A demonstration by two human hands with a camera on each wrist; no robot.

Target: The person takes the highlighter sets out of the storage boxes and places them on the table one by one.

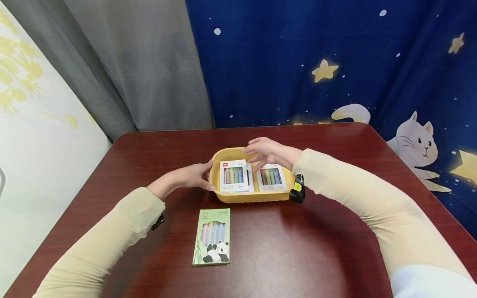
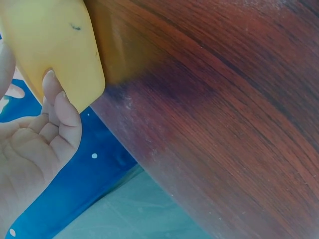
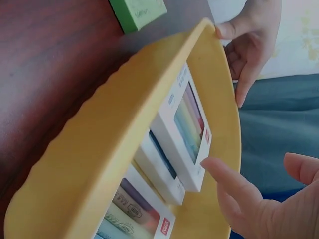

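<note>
A yellow tray (image 1: 253, 197) stands at the middle of the dark red table (image 1: 316, 248). It holds white boxes of coloured pens: one on the left (image 1: 233, 176) stacked over another, and one on the right (image 1: 271, 178). My left hand (image 1: 206, 176) grips the tray's left end, thumb on the rim (image 3: 224, 31) and fingers against the outer wall (image 2: 60, 99). My right hand (image 1: 261, 155) hovers over the tray with its fingers relaxed, and its index fingertip (image 3: 212, 167) is at a corner of the top white box (image 3: 187, 132). A green pen box with a panda (image 1: 211, 236) lies on the table in front of the tray.
A blue curtain with stars and a cat (image 1: 335, 62) hangs behind the table, with a grey curtain (image 1: 130, 62) to its left. A white panel (image 1: 37, 145) stands at the table's left side. A small black and yellow device (image 1: 297, 189) sits at my right wrist.
</note>
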